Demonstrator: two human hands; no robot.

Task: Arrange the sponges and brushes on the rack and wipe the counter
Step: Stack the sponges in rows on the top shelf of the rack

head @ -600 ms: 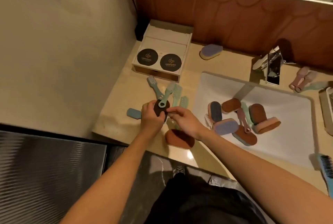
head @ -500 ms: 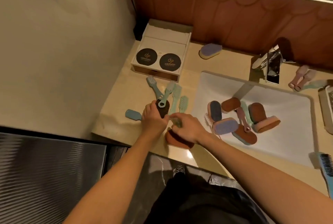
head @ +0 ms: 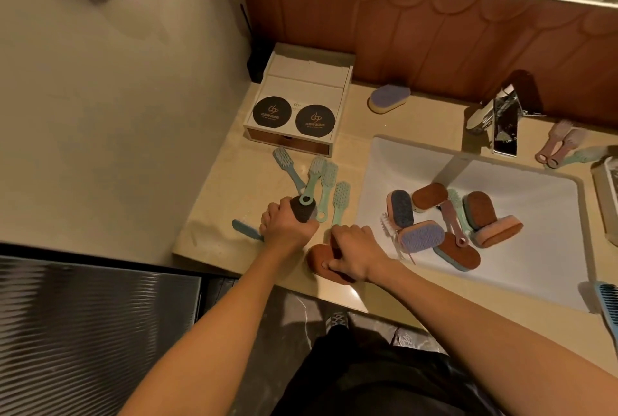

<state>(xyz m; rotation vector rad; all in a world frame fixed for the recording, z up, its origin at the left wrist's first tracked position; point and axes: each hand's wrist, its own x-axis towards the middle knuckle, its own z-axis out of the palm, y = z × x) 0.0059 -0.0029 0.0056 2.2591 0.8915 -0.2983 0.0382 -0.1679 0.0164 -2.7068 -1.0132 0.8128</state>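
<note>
At the counter (head: 234, 188): left hand (head: 284, 228), dark sponge (head: 302, 212); right hand (head: 355, 248), brown sponge (head: 317, 257).

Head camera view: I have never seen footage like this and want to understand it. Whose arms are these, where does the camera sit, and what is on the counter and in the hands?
No machine here: a person wears a camera on the head, so this one view looks down along both bare arms. The left hand grips a dark grey sponge. The right hand holds a brown sponge at the front edge of the beige counter. Beyond the hands lie green brushes, a white box with two dark round discs, and a purple sponge by the wall. The white sink holds a heap of sponges and brushes, below a metal tap. Pink brushes lie to its right.
</note>
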